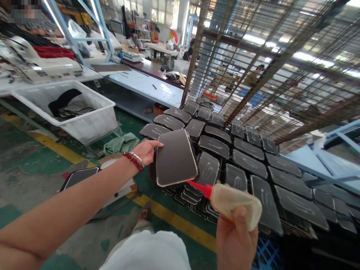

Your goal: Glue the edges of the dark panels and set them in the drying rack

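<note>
My left hand (148, 150) grips the left edge of a dark, round-cornered panel (177, 157), thumb on top and the fingers hidden beneath. A pale line, like glue, runs along the panel's right and lower edges. In my right hand (239, 240) is a squeeze bottle (234, 202) of yellowish liquid, tilted on its side. Its red nozzle (198, 186) points left, with the tip at or very near the panel's lower edge. Beyond and to the right, many similar dark panels (215, 146) lie in stacked rows, most with pale looping lines on top.
A wire mesh rack (253, 56) leans over the panels from the upper right. At left stand a white bin (98, 120) with dark pieces inside and a sewing machine (50, 69) on a table. A green cloth (122, 143) hangs near my left forearm. People work in the background.
</note>
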The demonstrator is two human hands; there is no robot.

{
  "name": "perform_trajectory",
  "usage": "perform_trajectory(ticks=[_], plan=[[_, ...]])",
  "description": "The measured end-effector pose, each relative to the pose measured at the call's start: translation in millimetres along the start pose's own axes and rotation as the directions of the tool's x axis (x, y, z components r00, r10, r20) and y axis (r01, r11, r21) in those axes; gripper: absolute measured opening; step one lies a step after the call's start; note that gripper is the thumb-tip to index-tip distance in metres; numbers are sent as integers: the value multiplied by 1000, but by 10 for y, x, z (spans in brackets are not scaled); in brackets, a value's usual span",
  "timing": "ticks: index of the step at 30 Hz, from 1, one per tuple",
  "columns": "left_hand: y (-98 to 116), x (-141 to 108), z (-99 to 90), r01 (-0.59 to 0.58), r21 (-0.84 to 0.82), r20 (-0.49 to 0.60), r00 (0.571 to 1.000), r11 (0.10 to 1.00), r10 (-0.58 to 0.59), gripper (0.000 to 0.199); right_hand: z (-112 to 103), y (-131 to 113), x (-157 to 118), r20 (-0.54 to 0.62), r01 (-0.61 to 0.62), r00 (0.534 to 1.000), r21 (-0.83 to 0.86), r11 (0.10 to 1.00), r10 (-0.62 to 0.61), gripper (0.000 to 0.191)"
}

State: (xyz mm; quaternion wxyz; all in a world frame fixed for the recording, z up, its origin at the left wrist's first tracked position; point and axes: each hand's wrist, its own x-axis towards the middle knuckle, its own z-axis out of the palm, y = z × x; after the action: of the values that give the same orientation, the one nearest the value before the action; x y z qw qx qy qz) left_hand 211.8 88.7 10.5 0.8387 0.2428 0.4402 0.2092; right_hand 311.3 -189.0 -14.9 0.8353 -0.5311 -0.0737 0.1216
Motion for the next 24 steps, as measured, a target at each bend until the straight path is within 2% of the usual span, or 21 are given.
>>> perform_trajectory(ticks=[2,4,7,8,10,11,14,16,20,22,24], plan=[[-33,-7,19,-6,3,-23,1000,1000,6,35,76,77,-113,15,-101,995,37,994,101,45],[-75,-3,27,-18,18,-25,1000,1000,19,30,159,96,-172,71,-248,967,79,965,243,42],[-179,0,26,-86,74,41,996,994,83,25,252,-18,-38,151,-391,915,117,913,373,37],[-227,-7,26,-110,101,82,991,989,102,24,268,-80,66,147,-343,934,127,931,325,36],[-339,-34,34,-131,161,170,980,978,103,23,280,-194,318,138,-144,982,88,986,131,36],[-400,-54,45,-126,187,208,974,974,86,23,280,-232,443,131,-50,990,41,998,44,38],[-568,-122,104,-81,237,291,957,968,8,22,277,-237,718,160,80,985,-69,994,-68,46],[-646,-159,154,-53,250,325,945,967,-32,23,275,-175,787,175,139,977,-101,985,-120,52],[-693,-175,228,-49,272,335,941,961,-47,22,222,-77,702,193,191,967,-121,974,-165,56],[-673,-155,237,-56,292,318,947,955,-42,24,157,-98,601,281,154,953,-139,978,-111,57],[-639,-128,227,-64,311,301,953,948,-34,25,81,-173,511,401,71,916,-176,982,6,60]])
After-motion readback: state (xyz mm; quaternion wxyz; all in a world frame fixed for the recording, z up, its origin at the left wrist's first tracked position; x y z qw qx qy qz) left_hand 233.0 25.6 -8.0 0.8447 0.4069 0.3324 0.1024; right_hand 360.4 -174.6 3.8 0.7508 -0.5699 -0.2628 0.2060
